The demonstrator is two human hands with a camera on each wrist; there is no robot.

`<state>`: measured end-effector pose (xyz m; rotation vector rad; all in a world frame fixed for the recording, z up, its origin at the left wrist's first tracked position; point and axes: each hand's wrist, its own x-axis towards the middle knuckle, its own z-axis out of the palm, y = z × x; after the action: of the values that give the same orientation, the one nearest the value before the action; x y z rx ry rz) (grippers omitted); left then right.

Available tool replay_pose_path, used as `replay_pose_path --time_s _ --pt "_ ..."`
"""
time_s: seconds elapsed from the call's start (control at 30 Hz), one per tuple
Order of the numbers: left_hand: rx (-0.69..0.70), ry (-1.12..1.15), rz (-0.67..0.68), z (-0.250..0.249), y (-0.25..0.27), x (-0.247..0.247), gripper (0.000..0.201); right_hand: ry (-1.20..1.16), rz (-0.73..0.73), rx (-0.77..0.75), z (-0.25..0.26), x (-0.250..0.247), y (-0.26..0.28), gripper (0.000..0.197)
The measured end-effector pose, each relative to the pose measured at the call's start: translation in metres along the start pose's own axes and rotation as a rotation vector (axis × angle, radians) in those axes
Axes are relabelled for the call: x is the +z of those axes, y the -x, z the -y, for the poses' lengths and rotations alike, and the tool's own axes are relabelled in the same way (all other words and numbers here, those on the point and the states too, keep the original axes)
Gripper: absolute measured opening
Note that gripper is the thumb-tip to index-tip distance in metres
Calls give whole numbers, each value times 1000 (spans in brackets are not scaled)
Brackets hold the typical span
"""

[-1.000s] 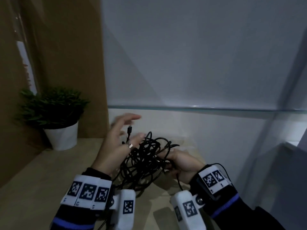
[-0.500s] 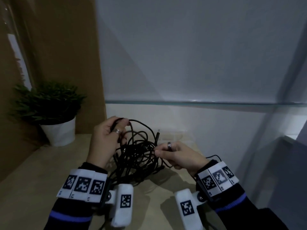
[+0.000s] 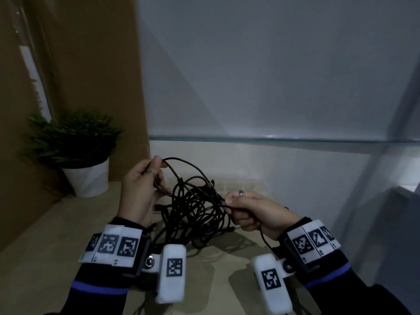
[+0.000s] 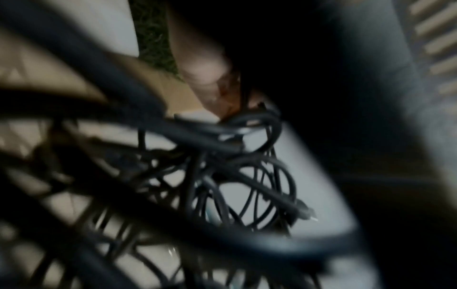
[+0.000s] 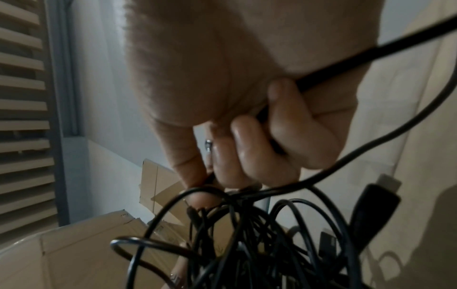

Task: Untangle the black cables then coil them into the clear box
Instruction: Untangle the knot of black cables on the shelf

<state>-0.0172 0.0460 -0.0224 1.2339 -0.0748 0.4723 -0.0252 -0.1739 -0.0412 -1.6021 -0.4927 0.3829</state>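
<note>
If I pull harder, my left hand (image 3: 138, 189) and right hand (image 3: 254, 212), each pinching a strand of the black cables (image 3: 195, 210) bunched at lower centre, may cinch the knot tighter; the clear box isn't clearly visible

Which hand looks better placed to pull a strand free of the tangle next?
Probably the left hand: it pinches a raised loop arching clear above the tangled black cables. The right hand grips a strand at the knot's side, better placed for anchoring the bundle.

Left wrist view blurs the black cables (image 4: 222, 176) badly.
</note>
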Motion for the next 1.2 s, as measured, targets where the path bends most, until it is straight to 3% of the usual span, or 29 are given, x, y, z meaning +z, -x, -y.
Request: replay_pose_path --time_s 0.17,0.33,0.47,0.57,0.7,0.8,0.9,1.0,1.07,1.2 --pt "81 -119 18 3 -4 -5 24 179 -81 -5 -1 0 2 23" --pt "17 1 185 -3 3 0 23 252 -196 -47 3 5 0 15" --pt "-36 33 297 -7 8 3 25 395 -283 -180 9 17 -6 13" --pt "-61 33 372 -7 13 6 25 633 -319 -304 16 29 -12 13" --pt "-25 10 389 -5 15 9 24 1073 -210 -304 24 43 -20 23" --pt "19 -23 404 -3 12 8 25 887 -299 -375 34 42 -24 21" --pt "62 -191 548 6 12 8 30 681 -391 -412 53 43 -21 23" --pt "101 -490 696 13 14 7 35 416 -370 -377 85 43 -14 35" --pt "71 -526 710 14 14 6 32 352 -376 -364 109 40 -10 36" --pt "142 -570 709 8 17 6 30 1003 -602 -648 142 31 -8 35"
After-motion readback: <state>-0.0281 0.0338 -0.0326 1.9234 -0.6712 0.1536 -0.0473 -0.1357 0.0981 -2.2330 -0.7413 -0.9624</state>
